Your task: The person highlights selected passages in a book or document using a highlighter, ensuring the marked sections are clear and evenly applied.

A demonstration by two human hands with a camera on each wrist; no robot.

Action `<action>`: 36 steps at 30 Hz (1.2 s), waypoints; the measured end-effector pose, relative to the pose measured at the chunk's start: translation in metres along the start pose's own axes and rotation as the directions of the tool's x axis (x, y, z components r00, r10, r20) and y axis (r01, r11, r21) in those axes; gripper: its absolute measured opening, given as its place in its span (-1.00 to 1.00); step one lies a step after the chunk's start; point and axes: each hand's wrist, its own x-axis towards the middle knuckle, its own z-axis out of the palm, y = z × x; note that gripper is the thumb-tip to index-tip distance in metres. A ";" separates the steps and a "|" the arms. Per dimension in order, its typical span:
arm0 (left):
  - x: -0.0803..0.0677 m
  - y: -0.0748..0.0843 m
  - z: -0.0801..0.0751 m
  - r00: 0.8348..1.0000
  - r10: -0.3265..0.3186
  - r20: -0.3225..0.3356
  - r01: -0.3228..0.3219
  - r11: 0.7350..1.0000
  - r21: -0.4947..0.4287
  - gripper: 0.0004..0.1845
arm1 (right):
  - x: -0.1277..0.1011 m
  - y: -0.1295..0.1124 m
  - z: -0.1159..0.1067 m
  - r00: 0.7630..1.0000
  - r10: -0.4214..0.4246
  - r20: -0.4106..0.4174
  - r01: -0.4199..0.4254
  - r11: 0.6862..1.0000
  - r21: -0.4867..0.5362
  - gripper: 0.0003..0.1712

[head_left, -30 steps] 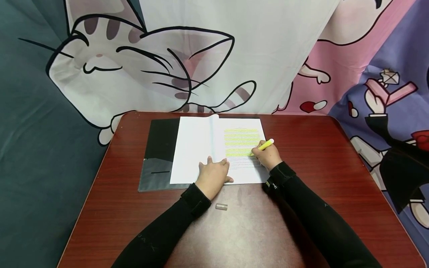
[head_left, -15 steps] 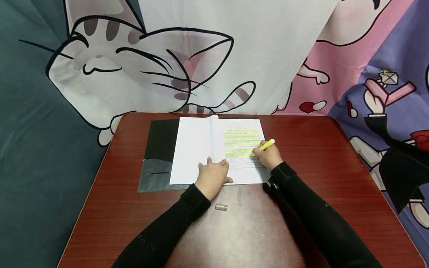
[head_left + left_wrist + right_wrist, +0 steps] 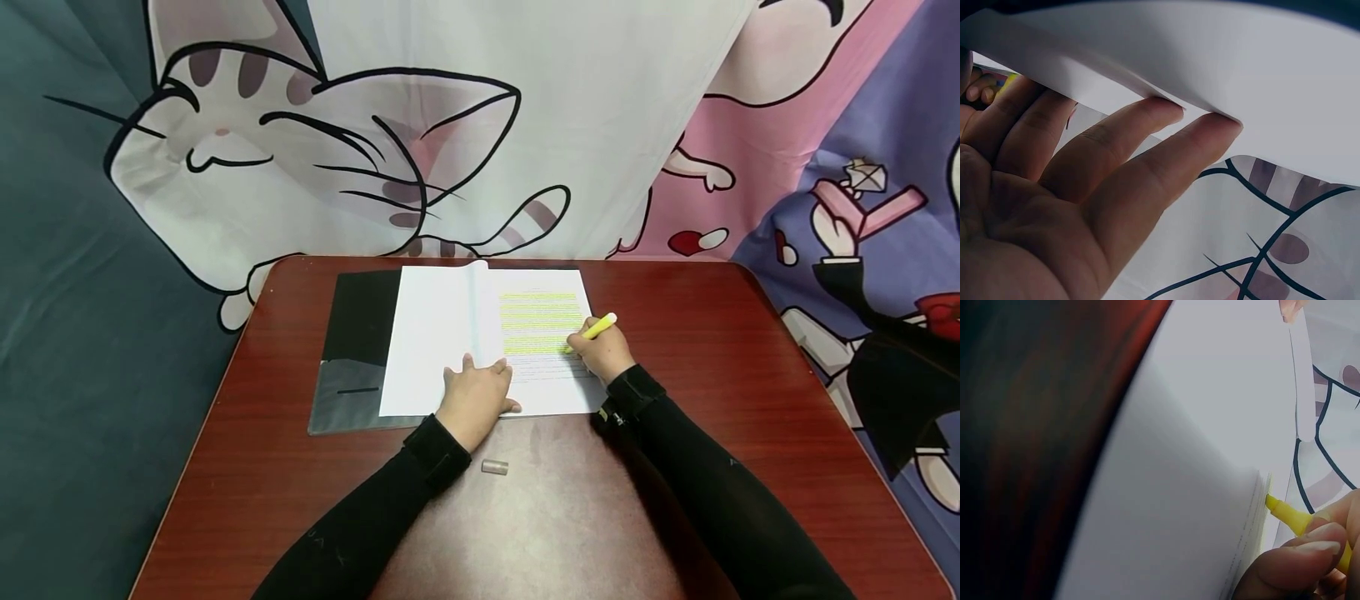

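Observation:
A stack of white printed pages (image 3: 450, 333) lies open on a dark folder (image 3: 358, 333), with several lines on the right page marked yellow. My right hand (image 3: 600, 350) pinches a yellow highlighter (image 3: 598, 327) whose tip (image 3: 1270, 501) touches the page at the right end of a text line. My left hand (image 3: 477, 392) lies flat with straight fingers (image 3: 1147, 147) on the lower middle of the pages, pressing them down. In the left wrist view a sheet (image 3: 1210, 62) bends over those fingertips.
The red-brown table (image 3: 675, 467) carries a small grey highlighter cap (image 3: 495, 467) near my left wrist. A cartoon cat cloth (image 3: 375, 150) hangs behind the table's far edge. Both forearms wear black sleeves.
My right hand with the highlighter has slid slightly right and down along the text. The left hand has stayed put.

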 end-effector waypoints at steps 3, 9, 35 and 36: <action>0.000 -0.001 -0.002 1.000 0.001 -0.005 -0.001 1.000 0.000 -0.22 | 0.002 0.000 -0.001 1.000 -0.009 -0.001 0.009 1.000 -0.008 -0.73; -0.004 -0.003 -0.009 0.999 0.008 -0.047 -0.007 1.000 0.018 -0.22 | 0.003 -0.002 -0.003 1.000 -0.003 0.007 0.003 1.000 -0.001 -0.72; -0.006 0.002 0.003 1.000 0.001 -0.022 0.000 0.999 0.032 -0.20 | 0.004 0.012 -0.007 1.000 0.014 -0.005 -0.014 1.000 0.024 -0.74; -0.005 0.002 0.003 1.000 0.000 -0.021 0.001 0.999 0.033 -0.20 | 0.004 0.011 -0.008 1.000 0.012 -0.008 -0.012 1.000 0.025 -0.74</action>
